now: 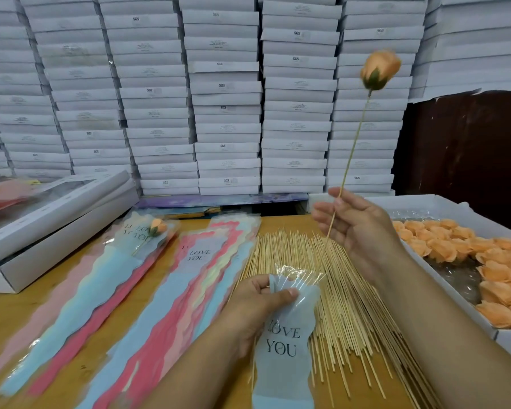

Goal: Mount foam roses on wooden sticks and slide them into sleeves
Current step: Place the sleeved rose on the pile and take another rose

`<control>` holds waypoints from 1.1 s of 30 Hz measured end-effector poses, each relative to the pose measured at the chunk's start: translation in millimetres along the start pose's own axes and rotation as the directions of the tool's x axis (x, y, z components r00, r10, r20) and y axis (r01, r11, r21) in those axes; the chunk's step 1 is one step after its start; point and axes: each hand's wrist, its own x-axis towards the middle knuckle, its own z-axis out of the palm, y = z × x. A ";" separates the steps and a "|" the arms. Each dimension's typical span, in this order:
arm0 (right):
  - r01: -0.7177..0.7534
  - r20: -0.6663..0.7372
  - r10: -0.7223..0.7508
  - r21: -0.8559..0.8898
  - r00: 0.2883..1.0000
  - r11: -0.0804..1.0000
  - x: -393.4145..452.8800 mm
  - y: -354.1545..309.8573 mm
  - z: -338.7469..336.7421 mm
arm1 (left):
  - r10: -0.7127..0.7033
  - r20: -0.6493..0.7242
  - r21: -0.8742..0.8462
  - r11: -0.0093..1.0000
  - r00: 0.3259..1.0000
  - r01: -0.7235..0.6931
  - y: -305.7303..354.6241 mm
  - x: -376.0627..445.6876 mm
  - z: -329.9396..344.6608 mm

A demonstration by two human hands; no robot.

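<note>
Wooden table (18, 320), stick (351, 152) above sleeve (283, 335)

Yellow wooden table (9, 314), loose sticks (348, 305), sleeve piles (148, 308), rose tray (443, 203), stacked boxes (42, 231)

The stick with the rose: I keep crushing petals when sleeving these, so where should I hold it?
Pinch the bare stick low down, from the side, as the right hand does, well below the rose. The stick stands nearly upright, its lower tip at the mouth of the sleeve in the left hand, so a low grip probably steers it best.
</note>
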 end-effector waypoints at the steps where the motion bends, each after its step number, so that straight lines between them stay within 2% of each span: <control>1: 0.018 -0.001 -0.018 0.009 1.000 1.000 1.7 -6.5 0.4 | 0.001 0.002 0.000 1.000 1.000 -0.001 -0.1 -0.2 0.0; 10: 0.046 0.020 -0.047 0.036 0.999 0.998 4.5 -25.2 0.1 | 0.018 -0.001 0.019 1.000 1.000 -0.018 -1.3 0.8 -0.8; 26: -0.169 0.101 0.167 0.021 0.981 0.985 -14.1 34.1 2.7 | 0.001 -0.025 0.000 1.000 1.000 -0.001 1.0 -0.5 1.2; 33: -0.182 0.077 0.193 -0.137 0.978 0.974 -16.0 40.5 -1.2 | -0.010 0.010 0.021 1.000 1.000 0.010 3.7 -3.3 5.5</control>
